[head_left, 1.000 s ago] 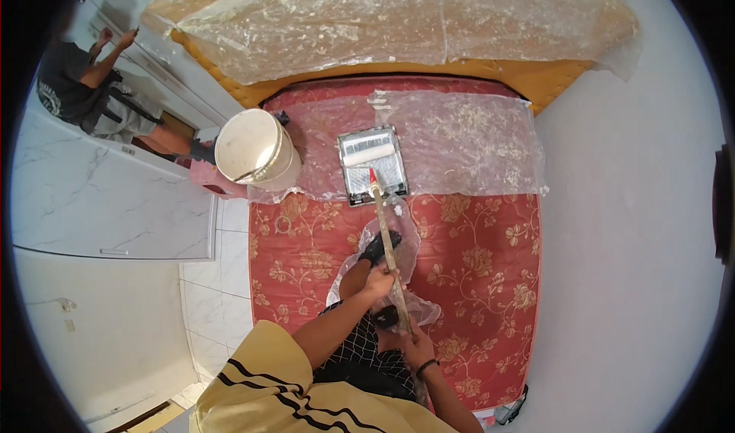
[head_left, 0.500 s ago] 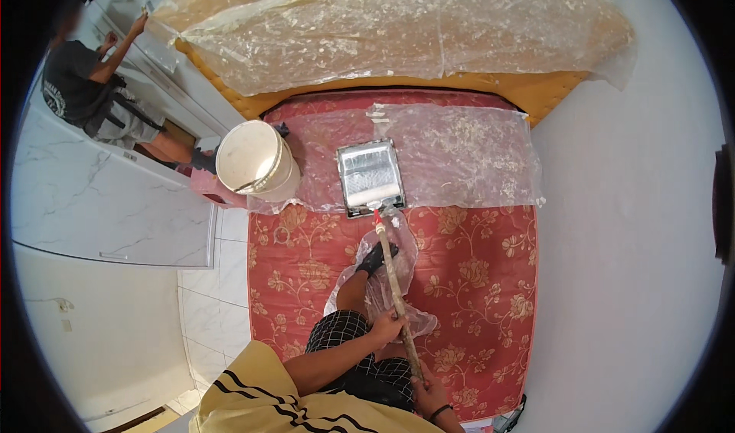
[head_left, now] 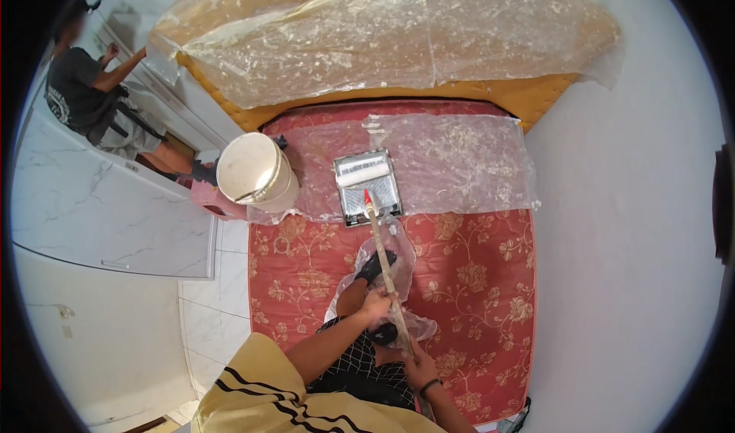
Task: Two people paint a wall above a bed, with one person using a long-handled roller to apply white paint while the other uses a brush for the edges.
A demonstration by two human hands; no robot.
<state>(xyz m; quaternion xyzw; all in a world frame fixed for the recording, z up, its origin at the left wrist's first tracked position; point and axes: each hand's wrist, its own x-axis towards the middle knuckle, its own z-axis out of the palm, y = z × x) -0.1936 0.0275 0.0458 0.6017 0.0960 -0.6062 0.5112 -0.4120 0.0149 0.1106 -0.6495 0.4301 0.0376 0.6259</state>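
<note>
Both my hands are closed round a long pole (head_left: 383,263) that carries a paint roller (head_left: 364,175). My left hand (head_left: 377,305) grips it partway along, and my right hand (head_left: 419,369) holds it lower down, nearer my body. The white roller cover lies across the far part of a paint tray (head_left: 344,205), where wet white paint shows. A red piece joins the pole to the roller. The tray rests on clear plastic sheeting (head_left: 468,161) spread over a red floral mattress (head_left: 490,310).
Left of the tray stands a white bucket (head_left: 285,190). Paint-spattered plastic (head_left: 367,42) covers a yellow headboard (head_left: 528,92). A person (head_left: 80,88) stands at the far left beside marbled cabinets (head_left: 115,203). My feet are on the mattress, with loose plastic (head_left: 406,261) around them.
The roller has moved from the tray's near end to its far part. My hands and the pole have shifted forward with it. The other person's raised arm is lower.
</note>
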